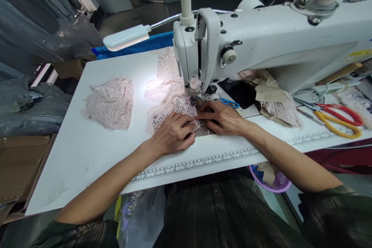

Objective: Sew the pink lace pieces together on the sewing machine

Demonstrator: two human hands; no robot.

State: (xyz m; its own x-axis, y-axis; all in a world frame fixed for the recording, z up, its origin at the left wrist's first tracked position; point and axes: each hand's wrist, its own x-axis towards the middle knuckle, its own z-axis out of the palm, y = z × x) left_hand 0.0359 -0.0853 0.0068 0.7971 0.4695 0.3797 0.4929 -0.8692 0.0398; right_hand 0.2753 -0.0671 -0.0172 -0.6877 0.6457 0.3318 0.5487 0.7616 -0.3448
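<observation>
A piece of pale pink lace lies under the presser foot of a white sewing machine. My left hand rests on the lace just left of the foot, its fingers bent and closed on the edge. From the right, my right hand meets it, the index finger stretched toward the lace edge and the other fingers curled; its thumb is mostly hidden. Both hands hold the lace close in front of the needle area. Farther left on the table lies a stack of pink lace pieces.
A lamp lights the lace. Blue thread snips, a dark phone-like slab, lace and tan scraps and scissors with red and yellow handles lie rightward. A printed ruler runs along the white table's front edge; below hangs a purple basket.
</observation>
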